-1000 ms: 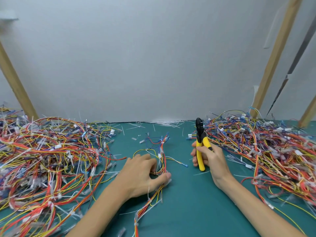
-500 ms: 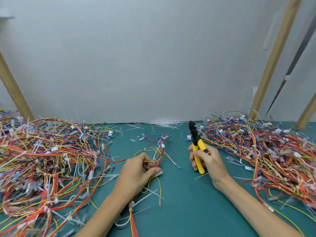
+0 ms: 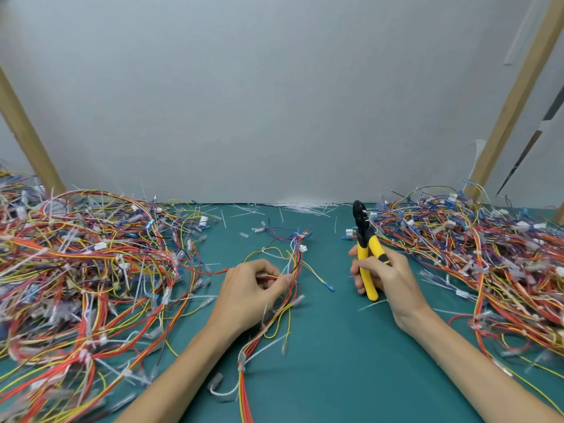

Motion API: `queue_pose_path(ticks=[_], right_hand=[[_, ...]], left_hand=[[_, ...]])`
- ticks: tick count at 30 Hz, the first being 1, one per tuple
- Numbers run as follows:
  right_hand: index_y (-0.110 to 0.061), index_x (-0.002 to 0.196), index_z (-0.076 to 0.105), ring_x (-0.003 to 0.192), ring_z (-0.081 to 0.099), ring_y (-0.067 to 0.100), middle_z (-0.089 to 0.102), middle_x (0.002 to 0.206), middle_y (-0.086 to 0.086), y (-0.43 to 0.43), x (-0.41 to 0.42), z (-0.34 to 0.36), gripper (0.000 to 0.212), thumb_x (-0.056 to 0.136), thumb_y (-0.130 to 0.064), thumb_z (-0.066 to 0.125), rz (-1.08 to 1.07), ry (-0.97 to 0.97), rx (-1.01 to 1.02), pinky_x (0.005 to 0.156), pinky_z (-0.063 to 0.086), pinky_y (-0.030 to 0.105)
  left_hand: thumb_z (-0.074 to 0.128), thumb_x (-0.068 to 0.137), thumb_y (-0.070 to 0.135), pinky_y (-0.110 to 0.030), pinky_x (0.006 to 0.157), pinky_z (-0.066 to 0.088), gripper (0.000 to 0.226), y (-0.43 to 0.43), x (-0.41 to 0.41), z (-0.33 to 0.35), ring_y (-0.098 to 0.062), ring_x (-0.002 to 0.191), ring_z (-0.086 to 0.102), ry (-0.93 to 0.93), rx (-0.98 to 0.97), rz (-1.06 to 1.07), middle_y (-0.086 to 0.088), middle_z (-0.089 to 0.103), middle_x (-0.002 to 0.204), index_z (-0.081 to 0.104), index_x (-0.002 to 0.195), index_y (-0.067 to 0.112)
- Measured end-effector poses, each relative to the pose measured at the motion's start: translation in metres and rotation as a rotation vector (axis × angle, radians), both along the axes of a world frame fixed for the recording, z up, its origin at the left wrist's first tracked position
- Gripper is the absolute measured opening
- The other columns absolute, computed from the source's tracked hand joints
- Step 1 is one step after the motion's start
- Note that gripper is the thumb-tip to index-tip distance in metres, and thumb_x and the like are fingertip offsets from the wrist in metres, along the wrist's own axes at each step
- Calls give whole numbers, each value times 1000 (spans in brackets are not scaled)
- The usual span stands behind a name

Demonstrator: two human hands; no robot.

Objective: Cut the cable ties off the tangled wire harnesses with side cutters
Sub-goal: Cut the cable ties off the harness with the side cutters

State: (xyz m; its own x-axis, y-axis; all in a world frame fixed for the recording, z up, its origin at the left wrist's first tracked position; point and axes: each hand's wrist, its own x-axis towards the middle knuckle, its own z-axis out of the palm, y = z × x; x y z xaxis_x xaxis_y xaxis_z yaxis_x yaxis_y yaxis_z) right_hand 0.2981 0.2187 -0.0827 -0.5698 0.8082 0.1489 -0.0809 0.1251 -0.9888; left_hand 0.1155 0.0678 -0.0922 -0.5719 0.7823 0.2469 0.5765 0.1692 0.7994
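A loose wire harness (image 3: 291, 261) of red, yellow, white and blue wires lies on the green mat (image 3: 335, 346) in the middle. My left hand (image 3: 253, 288) pinches its wires between thumb and curled fingers. White cable ties (image 3: 242, 360) still bind the harness lower down. My right hand (image 3: 387, 279) grips the yellow-handled side cutters (image 3: 367, 254) upright, the black jaws pointing up and away, to the right of the harness and apart from it.
A big tangled pile of harnesses (image 3: 85, 279) covers the left of the mat, another pile (image 3: 488, 254) the right. Cut white tie scraps (image 3: 305, 207) lie along the far edge by the grey wall. Wooden posts (image 3: 512, 102) stand at both sides.
My left hand went from lying flat on the harness to pinching its wires and drew it up. The cutters moved slightly left and tilted.
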Motion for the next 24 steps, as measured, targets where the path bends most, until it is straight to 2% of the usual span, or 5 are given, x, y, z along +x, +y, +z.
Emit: queue_pose_path(ticks=[4, 10, 15, 20, 24], right_hand=[[-8, 90, 65, 57, 54, 24, 60, 70, 11, 0, 0, -1, 23, 69, -19, 61, -9, 6, -4, 51, 48, 33], [-10, 90, 65, 57, 54, 24, 60, 71, 12, 2, 0, -4, 21, 71, -19, 61, 0, 1, 19, 51, 48, 33], [-13, 88, 66, 57, 55, 23, 61, 71, 11, 3, 0, -5, 17, 73, -18, 60, 12, 1, 33, 51, 48, 31], [-10, 89, 65, 57, 54, 24, 60, 71, 11, 2, -1, -4, 19, 72, -18, 60, 14, 2, 25, 51, 47, 33], [-10, 90, 65, 57, 54, 24, 60, 71, 12, 2, -1, -3, 20, 72, -18, 60, 12, -12, 36, 51, 48, 33]], left_hand=[[79, 77, 38, -29, 66, 51, 23, -3, 0, 1, -12, 59, 65, 3, -7, 6, 4, 69, 60, 64, 68, 23], [85, 72, 28, -33, 75, 42, 35, 0, -1, -5, -9, 68, 63, 229, 6, 51, 17, 66, 65, 52, 61, 33], [87, 70, 19, -41, 77, 50, 44, 1, -4, -9, -10, 69, 64, 260, 61, 26, 16, 70, 69, 51, 53, 39], [88, 69, 26, -15, 65, 46, 31, 1, -7, -8, -1, 69, 62, 126, 64, -27, 12, 68, 67, 57, 62, 30], [88, 67, 32, -8, 61, 41, 27, 2, -8, -6, 1, 69, 60, 128, 57, -17, 12, 63, 61, 62, 67, 23]])
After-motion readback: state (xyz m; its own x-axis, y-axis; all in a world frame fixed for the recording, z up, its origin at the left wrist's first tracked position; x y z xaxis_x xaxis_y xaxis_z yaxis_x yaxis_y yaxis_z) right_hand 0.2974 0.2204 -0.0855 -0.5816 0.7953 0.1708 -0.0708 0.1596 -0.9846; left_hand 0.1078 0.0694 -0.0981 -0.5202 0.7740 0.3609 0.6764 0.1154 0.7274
